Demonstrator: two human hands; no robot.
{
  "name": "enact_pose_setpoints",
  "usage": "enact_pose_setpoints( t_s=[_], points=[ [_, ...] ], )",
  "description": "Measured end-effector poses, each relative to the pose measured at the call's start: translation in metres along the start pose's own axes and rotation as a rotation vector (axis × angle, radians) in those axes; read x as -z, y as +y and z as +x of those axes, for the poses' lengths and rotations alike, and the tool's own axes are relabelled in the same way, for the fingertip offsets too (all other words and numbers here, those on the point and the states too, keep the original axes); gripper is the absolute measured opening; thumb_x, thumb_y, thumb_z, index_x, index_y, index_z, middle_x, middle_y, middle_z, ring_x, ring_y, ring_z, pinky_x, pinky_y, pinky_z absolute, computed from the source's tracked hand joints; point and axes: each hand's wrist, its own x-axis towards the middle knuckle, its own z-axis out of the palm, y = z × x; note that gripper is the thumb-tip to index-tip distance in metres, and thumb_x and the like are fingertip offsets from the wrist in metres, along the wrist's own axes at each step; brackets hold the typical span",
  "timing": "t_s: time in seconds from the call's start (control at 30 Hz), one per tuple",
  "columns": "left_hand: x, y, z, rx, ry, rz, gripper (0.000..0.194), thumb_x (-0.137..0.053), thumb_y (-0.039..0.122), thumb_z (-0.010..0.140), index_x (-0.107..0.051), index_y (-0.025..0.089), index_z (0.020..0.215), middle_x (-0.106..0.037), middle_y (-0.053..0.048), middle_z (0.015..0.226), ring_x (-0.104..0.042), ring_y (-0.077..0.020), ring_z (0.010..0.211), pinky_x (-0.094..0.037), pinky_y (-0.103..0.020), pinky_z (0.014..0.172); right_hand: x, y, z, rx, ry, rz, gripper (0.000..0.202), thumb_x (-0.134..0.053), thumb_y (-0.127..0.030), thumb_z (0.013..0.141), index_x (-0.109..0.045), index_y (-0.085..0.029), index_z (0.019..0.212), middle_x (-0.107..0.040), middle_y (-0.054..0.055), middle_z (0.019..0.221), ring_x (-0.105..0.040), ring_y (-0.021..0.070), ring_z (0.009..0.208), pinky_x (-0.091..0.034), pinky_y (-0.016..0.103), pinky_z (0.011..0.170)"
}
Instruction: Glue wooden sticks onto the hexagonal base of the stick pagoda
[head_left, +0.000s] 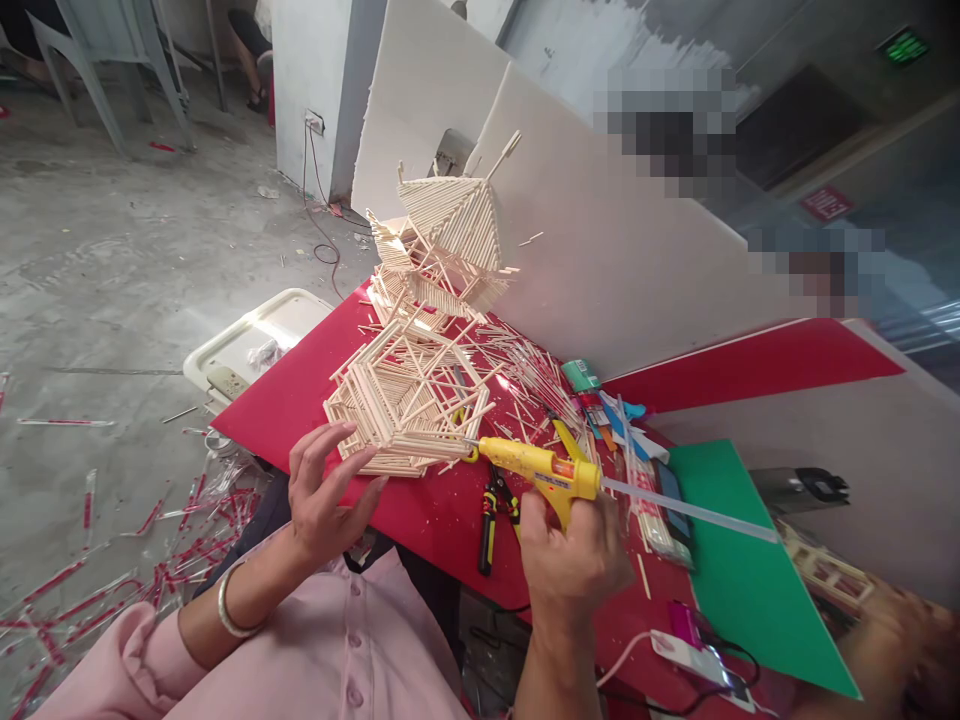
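My right hand (574, 545) is wrapped round the grip of a yellow hot glue gun (536, 465), and a long translucent glue stick (690, 508) sticks out of its back. The gun's nozzle meets the right lower edge of a frame built of thin wooden sticks (375, 400). With fingers spread, my left hand (326, 495) is at the near left side of that frame; whether its fingertips touch the sticks I cannot tell. Behind it stands a taller wooden-stick model with a pointed roof (454, 220). Pliers with black and yellow handles (489, 520) lie below the gun.
Loose sticks (517, 360) are scattered over the red tabletop (285, 405). A white panel (570, 220) rises behind. At right are a green board (750, 570), a white cabled device (690, 655) and another person's blurred hand (892, 640). Plastic wrappers (157, 590) litter the floor.
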Motion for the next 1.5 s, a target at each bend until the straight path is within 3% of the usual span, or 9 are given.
enact_pose_setpoints(
  t_s=[0.5,0.67,0.8,0.97,1.33,1.5],
  points=[
    [0.001,0.001,0.0,0.006,-0.006,0.016,0.033,-0.071,0.019,0.08,-0.064,0.023,0.112,-0.06,-0.013,0.121,-0.058,-0.0297,0.115,-0.05,-0.048,0.096,-0.004,-0.001,0.007,0.014,0.031,0.018,0.015,-0.069,-0.023,0.078,-0.054,-0.02,0.079,-0.068,0.003,0.074,-0.064,0.0164,0.061,-0.045,0.024,0.055],
    [0.005,0.006,0.003,-0.037,0.021,-0.029,0.027,-0.07,0.014,0.079,-0.065,0.022,0.105,-0.065,-0.01,0.103,-0.062,-0.0249,0.099,-0.052,-0.042,0.086,-0.008,0.001,0.008,-0.001,-0.004,0.04,0.012,-0.066,-0.022,0.078,-0.054,-0.02,0.076,-0.066,0.002,0.071,-0.063,0.0155,0.058,-0.042,0.024,0.051],
    [0.004,0.017,0.0,-0.099,-0.128,-0.245,0.024,-0.064,0.007,0.082,-0.063,0.017,0.103,-0.067,-0.005,0.08,-0.062,-0.0157,0.071,-0.052,-0.029,0.067,-0.014,0.008,0.008,-0.025,-0.044,0.063,0.009,-0.063,-0.025,0.079,-0.055,-0.02,0.076,-0.066,0.003,0.071,-0.063,0.017,0.06,-0.043,0.026,0.053],
    [-0.006,0.028,-0.012,-0.108,-0.27,-0.347,0.016,-0.058,0.009,0.087,-0.062,0.015,0.101,-0.068,-0.006,0.077,-0.061,-0.0135,0.063,-0.05,-0.025,0.058,-0.02,0.012,0.01,-0.044,-0.121,0.113,0.006,-0.061,-0.024,0.08,-0.058,-0.019,0.077,-0.065,0.003,0.071,-0.061,0.0165,0.061,-0.041,0.026,0.053],
    [-0.018,0.035,-0.015,-0.143,-0.315,-0.31,0.013,-0.057,0.011,0.088,-0.061,0.016,0.099,-0.068,-0.005,0.074,-0.06,-0.0128,0.059,-0.047,-0.024,0.056,-0.039,0.023,0.015,-0.107,-0.281,0.328,0.011,-0.053,-0.029,0.08,-0.06,-0.02,0.079,-0.064,0.005,0.071,-0.06,0.02,0.065,-0.042,0.029,0.056],
    [-0.024,0.036,-0.018,-0.154,-0.336,-0.296,0.012,-0.058,0.01,0.087,-0.061,0.016,0.098,-0.067,-0.005,0.073,-0.059,-0.0128,0.059,-0.047,-0.024,0.056,-0.041,0.027,0.018,-0.102,-0.258,0.383,0.009,-0.054,-0.027,0.08,-0.058,-0.02,0.08,-0.064,0.004,0.072,-0.06,0.019,0.064,-0.043,0.028,0.057]
  ],
)
